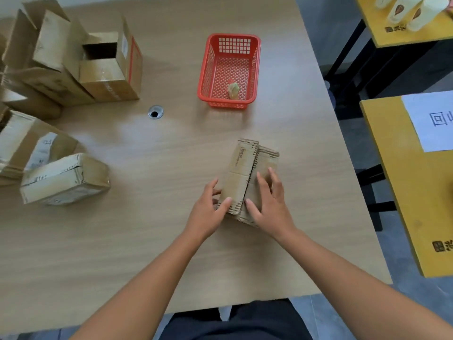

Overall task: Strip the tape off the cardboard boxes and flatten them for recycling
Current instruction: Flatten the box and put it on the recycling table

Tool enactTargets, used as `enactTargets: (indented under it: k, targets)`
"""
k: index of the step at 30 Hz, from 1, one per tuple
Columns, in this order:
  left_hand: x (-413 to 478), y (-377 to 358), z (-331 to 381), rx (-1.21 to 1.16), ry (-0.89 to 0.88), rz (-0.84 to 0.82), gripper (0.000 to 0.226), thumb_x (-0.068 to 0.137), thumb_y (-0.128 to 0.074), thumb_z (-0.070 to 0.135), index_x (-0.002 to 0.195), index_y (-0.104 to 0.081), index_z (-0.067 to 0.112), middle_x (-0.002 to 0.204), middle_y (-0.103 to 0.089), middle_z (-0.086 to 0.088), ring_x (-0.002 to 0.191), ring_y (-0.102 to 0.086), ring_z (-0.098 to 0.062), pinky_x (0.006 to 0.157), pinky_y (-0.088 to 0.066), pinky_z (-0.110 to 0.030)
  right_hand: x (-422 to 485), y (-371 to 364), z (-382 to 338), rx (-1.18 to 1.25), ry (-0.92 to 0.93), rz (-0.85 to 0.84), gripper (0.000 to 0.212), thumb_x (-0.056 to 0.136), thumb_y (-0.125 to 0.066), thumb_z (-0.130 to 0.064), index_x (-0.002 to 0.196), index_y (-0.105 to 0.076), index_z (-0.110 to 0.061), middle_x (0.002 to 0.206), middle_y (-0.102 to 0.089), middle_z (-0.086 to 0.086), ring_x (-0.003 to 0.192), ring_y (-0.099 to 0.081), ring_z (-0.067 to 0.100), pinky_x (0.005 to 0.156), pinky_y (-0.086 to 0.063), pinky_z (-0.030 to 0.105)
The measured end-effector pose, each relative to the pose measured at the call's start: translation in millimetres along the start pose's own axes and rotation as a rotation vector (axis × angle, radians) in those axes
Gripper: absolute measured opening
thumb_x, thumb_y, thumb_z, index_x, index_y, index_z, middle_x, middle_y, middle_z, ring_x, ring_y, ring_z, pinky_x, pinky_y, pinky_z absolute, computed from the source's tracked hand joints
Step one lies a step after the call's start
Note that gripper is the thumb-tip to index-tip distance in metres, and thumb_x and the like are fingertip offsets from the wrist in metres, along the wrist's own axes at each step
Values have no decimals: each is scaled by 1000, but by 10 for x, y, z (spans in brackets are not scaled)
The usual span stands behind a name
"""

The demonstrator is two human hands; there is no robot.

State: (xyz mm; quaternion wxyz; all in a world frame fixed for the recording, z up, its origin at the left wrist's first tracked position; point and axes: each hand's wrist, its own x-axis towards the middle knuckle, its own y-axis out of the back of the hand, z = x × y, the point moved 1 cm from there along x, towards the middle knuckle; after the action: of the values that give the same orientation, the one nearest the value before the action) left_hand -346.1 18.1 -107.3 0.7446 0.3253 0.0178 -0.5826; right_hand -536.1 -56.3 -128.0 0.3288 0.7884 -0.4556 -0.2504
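- Flattened box lies on the table, centre-right, just in front of you, w/ both your hands on its near end.
- Your L hand grips the near-left corner: thumb on top, fingers curled round the edge.
- Your R hand rests flat on the right half, fingers straight & spread, gripping nothing.
- Red basket sits beyond, well apart, w/ a tape wad inside.
- Taped box & open boxes at far left.
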Motion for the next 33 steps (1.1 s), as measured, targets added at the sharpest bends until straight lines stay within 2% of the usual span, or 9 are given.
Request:
enactTargets:
  k: [3,6,8,11,17,21,27,30,33]
  targets:
    - [-376,175,-238,120,0,-34,81,82,-78,50,151,-41,29,133,-58,6,104,-65,-7,94,-54,-32,-428,-262,-272,76,-118,-3,77,92,-71,-39,157,-35,-23,166,2,2,157,-5,25,124,-18,37]
    - [-648,379,-435,142,27,-138,100,75,-84,52,156,-30,27,139,-53,-1,113,-62,-14,103,-49,-34,-728,-431,-465,323,-321,-54,77,91,-73,-41,156,-30,-41,158,-23,-3,146,-32,14,115,-27,26]
    - [-801,534,-541,119,60,-206,112,72,-86,55,159,-20,28,142,-51,-2,112,-62,-16,103,-49,-33,-876,-483,-590,361,-318,-100,80,93,-72,-38,158,-25,-45,156,-36,-7,140,-35,4,113,-28,24]
    - [-1018,676,-664,177,56,-202,119,68,-87,59,159,-20,23,153,-39,-3,136,-47,-18,115,-38,-34,-1051,-548,-770,373,-279,-231,82,95,-70,-32,160,-21,-41,163,-31,-6,147,-35,11,121,-32,35]
    - [-1335,797,-875,259,83,3,69,83,-77,45,135,-46,12,135,-48,-6,123,-54,-23,98,-44,-30,-1229,-677,-1059,287,-244,-361,84,95,-70,-32,160,-18,-46,163,-33,-10,134,-52,14,104,-42,24]
    - [-1453,878,-985,271,105,19,83,77,-77,59,136,-42,11,133,-44,-5,120,-55,-24,99,-47,-36,-1342,-843,-1139,291,-239,-374,83,96,-69,-33,157,-17,-52,163,-34,-10,106,-51,11,104,-51,44]
    - [-1535,925,-1027,336,96,16,78,82,-69,59,138,-40,13,138,-47,-6,121,-56,-28,95,-47,-37,-1463,-954,-1187,284,-227,-356,83,97,-68,-35,159,-16,-51,164,-32,-12,107,-50,10,104,-52,50]
    - [-1581,1014,-1056,199,87,-35,74,85,-57,60,147,-40,22,143,-53,-2,126,-55,-24,104,-46,-40,-1502,-952,-1208,306,-259,-332,81,97,-68,-33,159,-19,-49,163,-35,-10,112,-54,13,108,-49,50]
    - [-1614,1157,-1148,30,46,-96,52,92,-37,58,134,-51,31,130,-63,3,119,-59,-21,102,-47,-43,-1555,-963,-1228,267,-290,-280,84,91,-70,-46,158,-20,-48,160,-34,-3,134,-50,24,112,-45,49]
